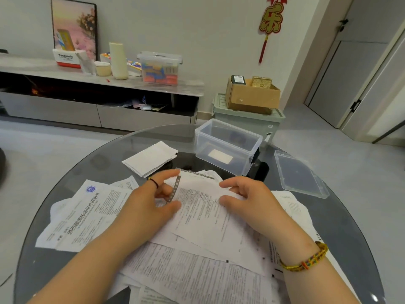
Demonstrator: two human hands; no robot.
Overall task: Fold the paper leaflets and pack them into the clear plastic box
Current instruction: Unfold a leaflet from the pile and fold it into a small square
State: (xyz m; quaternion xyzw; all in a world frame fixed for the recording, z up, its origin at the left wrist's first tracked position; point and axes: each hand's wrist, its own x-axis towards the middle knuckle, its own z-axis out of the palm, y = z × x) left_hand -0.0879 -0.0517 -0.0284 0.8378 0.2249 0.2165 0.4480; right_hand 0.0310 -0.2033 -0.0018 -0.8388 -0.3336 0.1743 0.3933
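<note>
A heap of printed paper leaflets point(197, 270) covers the near half of a round glass table point(350, 227). On top lies one white leaflet point(203, 211) with small print. My left hand point(151, 205) pinches its left edge between thumb and fingers. My right hand point(247, 200) holds its right edge with curled fingers. Beyond the heap stands the clear plastic box point(228, 145), open, with one folded leaflet point(220, 156) flat on its bottom. Its clear lid point(300, 174) lies to the right.
A folded white paper point(151, 157) rests left of the box. Behind the table are a low cabinet point(98, 102) with containers on top, a green bin point(247, 119) with a cardboard carton, and a door at the right.
</note>
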